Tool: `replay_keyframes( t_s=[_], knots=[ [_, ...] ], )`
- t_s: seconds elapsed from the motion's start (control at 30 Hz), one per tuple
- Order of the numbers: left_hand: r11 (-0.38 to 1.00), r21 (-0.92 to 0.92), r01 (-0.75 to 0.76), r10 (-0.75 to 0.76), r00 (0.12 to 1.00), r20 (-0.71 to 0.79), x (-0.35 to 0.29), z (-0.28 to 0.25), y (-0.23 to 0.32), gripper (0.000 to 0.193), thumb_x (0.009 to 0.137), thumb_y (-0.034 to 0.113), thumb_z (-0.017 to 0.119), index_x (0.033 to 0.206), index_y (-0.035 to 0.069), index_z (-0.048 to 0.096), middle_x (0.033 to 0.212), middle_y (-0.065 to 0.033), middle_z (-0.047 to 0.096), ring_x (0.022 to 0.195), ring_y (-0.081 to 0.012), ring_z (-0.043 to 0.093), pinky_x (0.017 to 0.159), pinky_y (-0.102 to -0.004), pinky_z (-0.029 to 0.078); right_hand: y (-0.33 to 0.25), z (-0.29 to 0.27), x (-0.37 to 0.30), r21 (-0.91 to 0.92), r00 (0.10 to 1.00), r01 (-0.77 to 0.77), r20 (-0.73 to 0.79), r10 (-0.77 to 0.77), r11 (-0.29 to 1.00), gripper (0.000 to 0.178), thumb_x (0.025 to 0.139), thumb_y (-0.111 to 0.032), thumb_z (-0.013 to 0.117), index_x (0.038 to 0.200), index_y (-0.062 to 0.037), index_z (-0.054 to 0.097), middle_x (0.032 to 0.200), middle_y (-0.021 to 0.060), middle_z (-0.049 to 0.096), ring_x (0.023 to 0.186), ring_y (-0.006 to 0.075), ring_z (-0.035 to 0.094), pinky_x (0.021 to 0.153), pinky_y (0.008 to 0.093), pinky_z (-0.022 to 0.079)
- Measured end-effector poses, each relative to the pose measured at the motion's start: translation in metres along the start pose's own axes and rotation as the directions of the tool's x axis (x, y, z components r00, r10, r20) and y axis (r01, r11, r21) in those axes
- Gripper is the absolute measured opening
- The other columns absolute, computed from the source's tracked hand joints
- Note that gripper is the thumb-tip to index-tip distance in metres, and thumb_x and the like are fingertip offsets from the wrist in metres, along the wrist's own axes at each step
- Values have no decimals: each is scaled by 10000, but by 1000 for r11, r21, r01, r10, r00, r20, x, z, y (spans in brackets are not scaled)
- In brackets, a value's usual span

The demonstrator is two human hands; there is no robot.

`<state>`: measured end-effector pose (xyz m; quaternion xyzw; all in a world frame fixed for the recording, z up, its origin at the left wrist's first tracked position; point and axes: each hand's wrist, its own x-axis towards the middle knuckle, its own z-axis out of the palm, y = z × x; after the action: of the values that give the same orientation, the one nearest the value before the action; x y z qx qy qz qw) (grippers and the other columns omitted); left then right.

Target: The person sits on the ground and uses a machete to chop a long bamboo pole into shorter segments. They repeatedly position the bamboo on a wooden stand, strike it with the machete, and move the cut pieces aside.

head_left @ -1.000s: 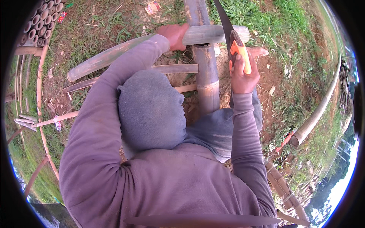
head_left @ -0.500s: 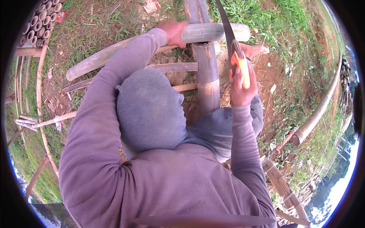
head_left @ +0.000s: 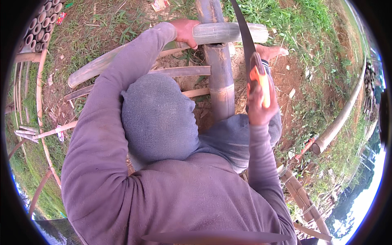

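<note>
A thick greenish-grey bamboo pole (head_left: 216,34) lies crosswise over a darker bamboo log (head_left: 220,73). My left hand (head_left: 186,32) grips this pole just left of where it crosses the log. In my right hand (head_left: 262,107) is a handsaw (head_left: 260,79) with an orange handle, its dark curved blade pointing away from me. The blade lies across the pole's right part, near its right end. Whether its teeth have bitten into the bamboo cannot be made out. My bare foot (head_left: 272,52) is just beyond the pole's right end, close to the blade.
Split bamboo strips (head_left: 183,72) lie left of the log. Cut bamboo tubes (head_left: 41,28) are stacked at the far left beside a bamboo frame (head_left: 42,85). A long bamboo pole (head_left: 326,141) rests on the grass at right. Tied bamboo pieces (head_left: 304,198) are at lower right.
My right hand has drawn the saw back toward me a little. My left hand keeps its grip on the bamboo pole, and the view has shifted slightly.
</note>
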<state>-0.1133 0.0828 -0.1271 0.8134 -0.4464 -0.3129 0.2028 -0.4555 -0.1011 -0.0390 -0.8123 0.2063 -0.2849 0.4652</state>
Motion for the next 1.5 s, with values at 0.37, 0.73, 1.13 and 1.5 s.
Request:
replay_keyframes(
  t_s=[0.37,0.73,1.13,1.5],
  knots=[
    [908,314,277,-173,931,-322,-23,24,45,831,796,389,900,1475,160,480,1286,-186,680,1188,-428,695,995,-578,554,1,30,63,-11,998,-56,35,56,998,392,1071,-209,710,1378,33,677,984,74,722,798,103,646,693,267,527],
    [938,272,214,-152,961,-232,-24,15,37,802,784,379,877,1457,146,508,1188,-184,741,1108,-422,727,954,-554,572,-4,-23,-39,119,997,-62,-27,65,991,477,1083,-214,668,1415,121,602,1344,238,711,1205,305,714,999,417,605],
    [973,162,165,-133,972,-192,-20,2,29,773,710,354,916,1391,145,616,1126,-168,785,1043,-403,754,922,-522,591,-23,-65,-76,26,994,-68,92,65,997,489,1080,-181,661,1440,138,573,1391,256,677,1234,323,703,963,372,629],
    [982,152,115,-90,982,-164,-7,-4,15,810,688,386,913,1406,141,626,1119,-170,784,1029,-396,754,912,-505,590,4,12,24,-49,999,15,29,-13,999,435,1066,-201,689,1401,71,640,1204,191,767,1076,226,745,869,355,606]
  ],
)
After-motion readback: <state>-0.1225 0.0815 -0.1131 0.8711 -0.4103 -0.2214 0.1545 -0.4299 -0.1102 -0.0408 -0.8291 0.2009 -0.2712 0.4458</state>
